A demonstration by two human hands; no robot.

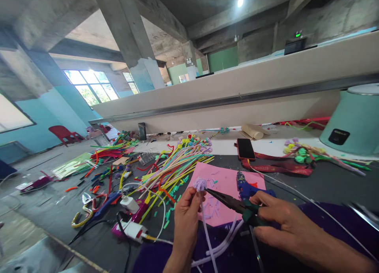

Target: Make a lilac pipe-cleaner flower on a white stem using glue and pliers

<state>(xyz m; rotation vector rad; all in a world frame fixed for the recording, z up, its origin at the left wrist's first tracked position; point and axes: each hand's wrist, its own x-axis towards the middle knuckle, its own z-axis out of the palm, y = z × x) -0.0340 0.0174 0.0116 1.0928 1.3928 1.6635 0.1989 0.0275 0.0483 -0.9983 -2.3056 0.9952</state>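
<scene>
My left hand (189, 208) pinches a lilac pipe-cleaner flower (200, 183) just under its round head. Its pale stem (207, 237) hangs down past my wrist. My right hand (280, 217) is wrapped around the dark green handles of long-nose pliers (226, 200). The tips of the pliers reach the right side of the flower head; whether they grip it I cannot tell. Beneath both hands lies a pink sheet (204, 170) strewn with small cut bits. A blue glue gun (250, 188) rests on that sheet, behind the pliers.
Bundled pipe-cleaner flowers (180, 158) spread left of the sheet. Scissors (87, 209) and a power strip (133, 221) with plugged-in chargers and cables lie nearer. A phone (245, 149) sits behind the sheet, a green bin (352, 119) at right. A long partition (213, 101) stands at the back.
</scene>
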